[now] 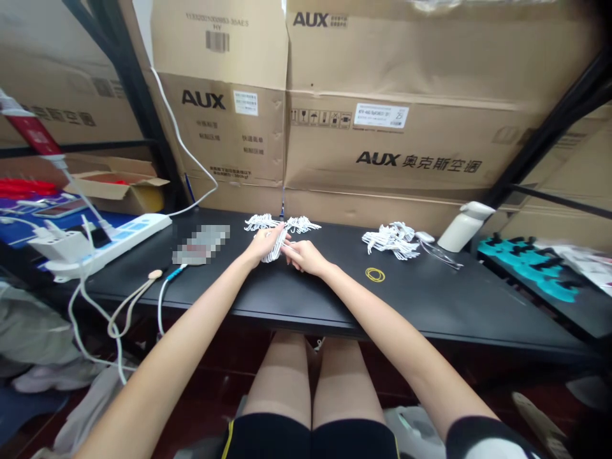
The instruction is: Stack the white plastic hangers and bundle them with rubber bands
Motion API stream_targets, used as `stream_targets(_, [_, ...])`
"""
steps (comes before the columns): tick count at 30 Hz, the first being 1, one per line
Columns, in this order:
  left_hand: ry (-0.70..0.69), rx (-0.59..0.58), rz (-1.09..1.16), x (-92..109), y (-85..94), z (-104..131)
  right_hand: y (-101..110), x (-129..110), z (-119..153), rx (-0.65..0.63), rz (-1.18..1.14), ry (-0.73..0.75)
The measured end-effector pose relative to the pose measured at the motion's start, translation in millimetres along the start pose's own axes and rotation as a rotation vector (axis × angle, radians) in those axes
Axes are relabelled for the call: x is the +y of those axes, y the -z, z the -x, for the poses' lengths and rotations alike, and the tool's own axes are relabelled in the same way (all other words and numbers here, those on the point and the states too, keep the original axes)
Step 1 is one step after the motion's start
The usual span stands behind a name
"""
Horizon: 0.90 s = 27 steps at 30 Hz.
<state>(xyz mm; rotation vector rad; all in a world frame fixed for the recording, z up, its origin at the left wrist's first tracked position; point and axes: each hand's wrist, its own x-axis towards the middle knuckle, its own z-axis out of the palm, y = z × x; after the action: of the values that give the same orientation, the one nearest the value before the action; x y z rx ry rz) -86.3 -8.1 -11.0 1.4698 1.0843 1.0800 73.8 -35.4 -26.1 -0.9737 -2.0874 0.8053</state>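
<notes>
My left hand (262,247) is wrapped round a bundle of thin white strips (274,250), too small to name more exactly. The fingers of my right hand (308,257) are curled and pinch at the same bundle from the right. Just behind my hands lie two more clusters of such white pieces, a left cluster (258,221) and a right cluster (305,224). A larger loose heap of the white pieces (391,241) rests on the black table (306,299) to the right. In front of that heap are yellow rubber bands (375,275).
A white bottle (465,227) and thin-framed glasses (442,254) are at the right, beside turquoise parts (530,268). At the left are a blurred-out device (201,245) on a cable and a power strip (122,242). Cardboard (382,140) walls the back.
</notes>
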Motion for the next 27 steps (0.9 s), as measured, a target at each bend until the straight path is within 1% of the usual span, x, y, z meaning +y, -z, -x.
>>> stream_targets(2, [0.046, -0.049, 0.061, 3, 0.8, 2, 3, 2, -2, -0.026, -0.104, -0.043])
stream_targets(5, [0.109, -0.157, 0.192, 7, 3.0, 5, 10, 5, -4, -0.104, -0.317, -0.091])
stream_targets(8, [0.109, -0.246, 0.267, 8, 5.8, 7, 18, 9, -5, -0.156, -0.446, -0.131])
stream_targets(11, [0.085, -0.287, 0.292, 6, 7.2, 7, 23, 11, -4, -0.171, -0.498, -0.167])
stream_targets(13, [0.073, -0.295, 0.28, 5, 6.8, 7, 25, 9, -3, -0.188, -0.506, -0.175])
stream_targets(18, [0.067, -0.264, 0.228, 6, 4.3, 9, 25, 6, -1, -0.24, -0.475, -0.169])
stream_targets(24, [0.054, -0.238, 0.274, 4, 5.7, 8, 21, 11, -4, -0.222, -0.468, -0.176])
stream_targets(27, [0.064, -0.251, 0.327, 2, 6.6, 5, 20, 12, -5, -0.213, -0.484, -0.182])
